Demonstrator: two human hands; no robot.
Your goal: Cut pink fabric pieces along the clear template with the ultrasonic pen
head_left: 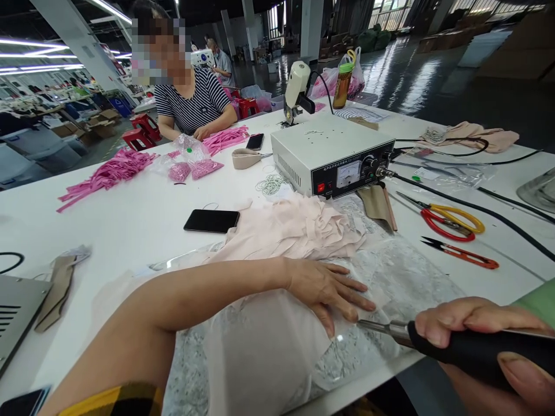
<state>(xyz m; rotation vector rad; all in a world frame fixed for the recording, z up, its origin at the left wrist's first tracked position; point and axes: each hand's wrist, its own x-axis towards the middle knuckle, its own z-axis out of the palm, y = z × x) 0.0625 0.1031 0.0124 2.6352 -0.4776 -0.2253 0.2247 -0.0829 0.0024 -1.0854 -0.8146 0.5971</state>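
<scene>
So your left hand (327,290) is laid flat with the fingers spread, not gripping anything, pressing on a piece of thin pale pink cloth (260,346) at the near edge of the desk (143,225). The cloth lies over a shiny sheet (411,274) with a grey speckled look. Your right hand (489,341) has a proper grip on a black-handled tool (459,352), slim metal tip aimed left, right by your left fingertips. Can't tell if they're actually touching.

Just past your left hand there's a crumpled heap of similar fabric (295,228), with a black phone (211,221) just left of it. Behind the heap sits a white box (333,147) with a dial and a red switch, black cable (459,197) running off its front to the right. Over that way you've got scissors (455,211) with red and yellow handles, and orange snips (470,256) just nearer you. Across the desk, someone in a striped top (193,103) is sitting by some pink strips (228,138).
</scene>
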